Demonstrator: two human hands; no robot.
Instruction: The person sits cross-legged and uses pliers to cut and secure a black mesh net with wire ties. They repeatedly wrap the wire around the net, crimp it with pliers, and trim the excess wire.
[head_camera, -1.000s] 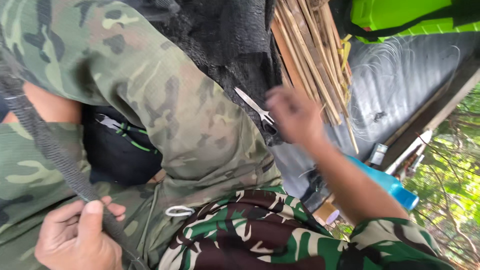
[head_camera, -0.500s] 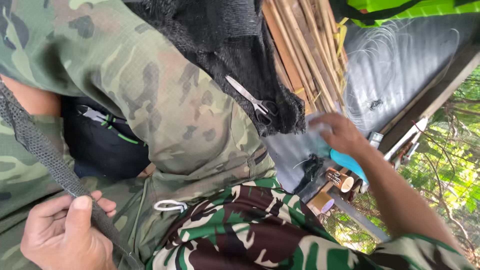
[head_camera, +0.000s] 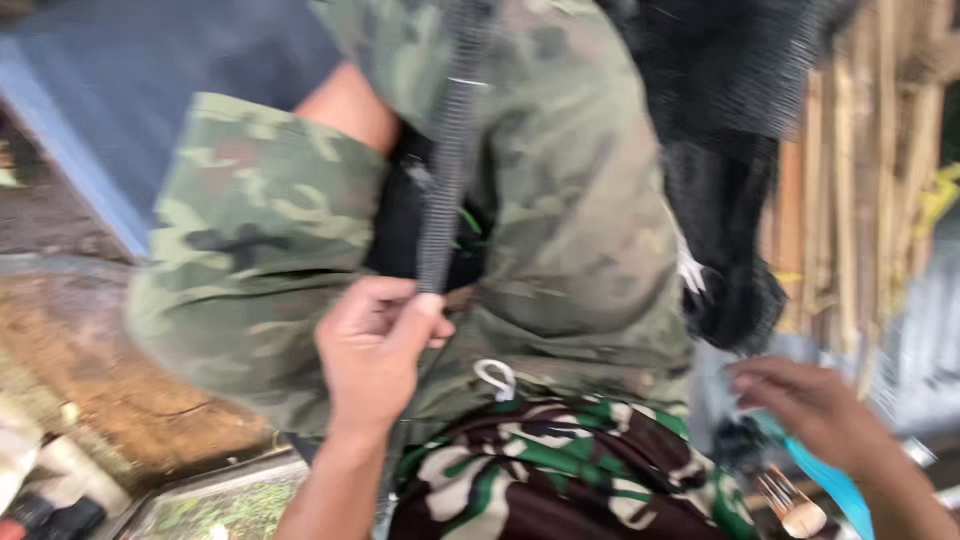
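We look down at our two hands in front of a person in camouflage clothing. Our left hand (head_camera: 375, 345) is closed around a dark webbing strap (head_camera: 450, 150), thumb and fingers pinching it at its lower end, so this grip is shut on the strap. The strap runs up from the pinch, nearly straight, across the olive camouflage jacket (head_camera: 570, 200) and out of the top of the view. Behind the strap, between the jacket's sleeve and its front, a black pouch (head_camera: 400, 220) shows, with a bit of green cord at its edge.

Just below and right of our left hand, a small white ring (head_camera: 497, 378) hangs at the jacket's hem, close to the hand but not touched by it. Under the hem lies a darker camouflage cloth (head_camera: 560, 470) in green, maroon and white.

Our right hand (head_camera: 805, 400) is well apart from the strap, low at the right side. Its fingers are loosely curled and point left toward a blue object (head_camera: 825, 480); the picture is blurred there, and we cannot tell whether this grip has closed on anything. A wooden handle (head_camera: 795, 510) lies just below that hand.

Black netting (head_camera: 730, 130) hangs at the upper right, in front of bamboo slats (head_camera: 860, 230).
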